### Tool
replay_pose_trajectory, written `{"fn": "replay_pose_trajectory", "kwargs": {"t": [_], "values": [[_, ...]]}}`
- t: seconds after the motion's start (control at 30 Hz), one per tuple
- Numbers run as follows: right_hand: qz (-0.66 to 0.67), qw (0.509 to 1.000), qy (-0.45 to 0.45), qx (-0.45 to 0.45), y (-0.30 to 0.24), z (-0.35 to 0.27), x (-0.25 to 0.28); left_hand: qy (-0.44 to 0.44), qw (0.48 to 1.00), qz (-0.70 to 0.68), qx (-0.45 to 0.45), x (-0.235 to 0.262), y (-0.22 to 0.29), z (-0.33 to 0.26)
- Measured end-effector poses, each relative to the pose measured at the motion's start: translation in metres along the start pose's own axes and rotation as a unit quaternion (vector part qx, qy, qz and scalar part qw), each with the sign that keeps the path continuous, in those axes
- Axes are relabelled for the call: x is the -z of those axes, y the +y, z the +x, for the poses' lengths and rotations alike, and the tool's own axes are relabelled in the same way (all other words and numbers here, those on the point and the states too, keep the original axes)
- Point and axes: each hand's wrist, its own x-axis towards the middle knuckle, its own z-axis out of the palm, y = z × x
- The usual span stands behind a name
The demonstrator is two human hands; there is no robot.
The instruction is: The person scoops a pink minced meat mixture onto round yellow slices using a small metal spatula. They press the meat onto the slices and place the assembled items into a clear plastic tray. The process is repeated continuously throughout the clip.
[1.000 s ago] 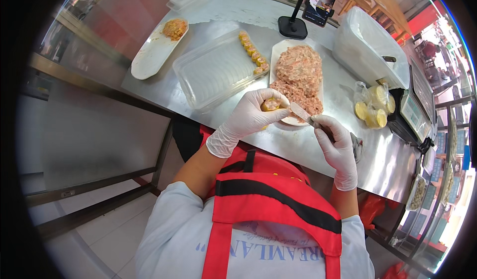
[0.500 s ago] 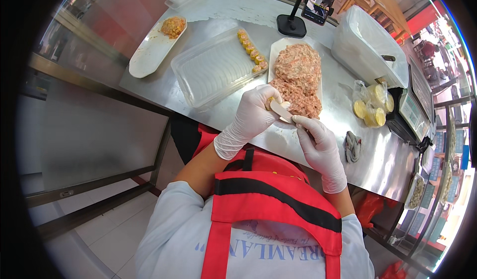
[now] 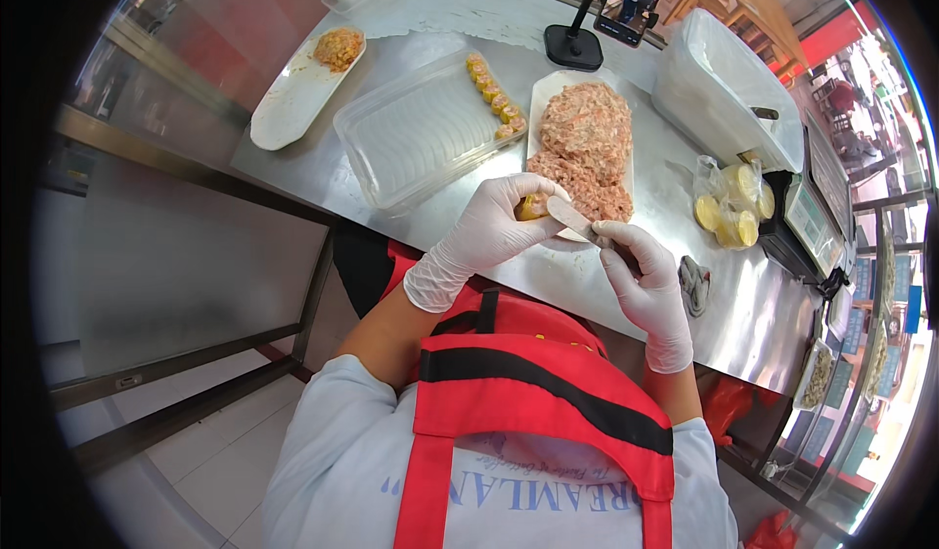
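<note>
My left hand (image 3: 492, 224), in a white glove, is closed around a small yellow-wrapped dumpling (image 3: 531, 207). My right hand (image 3: 646, 277), gloved too, pinches a flat, round-ended spatula (image 3: 569, 219) whose blade touches or nearly touches the dumpling; the exact contact is hidden. Just beyond both hands, a heap of pinkish minced meat filling (image 3: 587, 133) sits on a white plate (image 3: 540, 87). To the left lies a clear plastic tray (image 3: 367, 168), with a row of finished yellow dumplings (image 3: 494, 95) along its right side.
At the far left is a long white dish (image 3: 279, 124) with an orange-brown mixture. A phone on a stand (image 3: 575, 45) and a translucent bin (image 3: 719, 89) stand at the back. Bagged yellow wrappers (image 3: 732, 207), a scale (image 3: 812, 221) and a grey cloth (image 3: 695, 285) are at the right.
My right hand has shifted slightly right, and the spatula blade has risen a little. My left hand has turned slightly, so more of the dumpling's yellow side shows.
</note>
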Motion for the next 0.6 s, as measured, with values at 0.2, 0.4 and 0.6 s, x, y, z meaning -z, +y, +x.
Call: {"fn": "replay_pose_trajectory", "kwargs": {"t": [0.2,0.4,0.6], "values": [[-0.117,0.991,-0.025,0.065,-0.017,0.013,0.003,-0.013,0.998,0.059,-0.009,0.001,0.008,-0.001],[-0.147,0.986,-0.045,0.063,-0.011,0.014,0.021,-0.014,0.989,0.133,-0.06,0.005,-0.002,-0.003],[0.041,0.998,0.018,-0.041,-0.001,0.001,0.03,-0.003,1.0,0.019,0.011,0.003,0.0,0.0]]}}
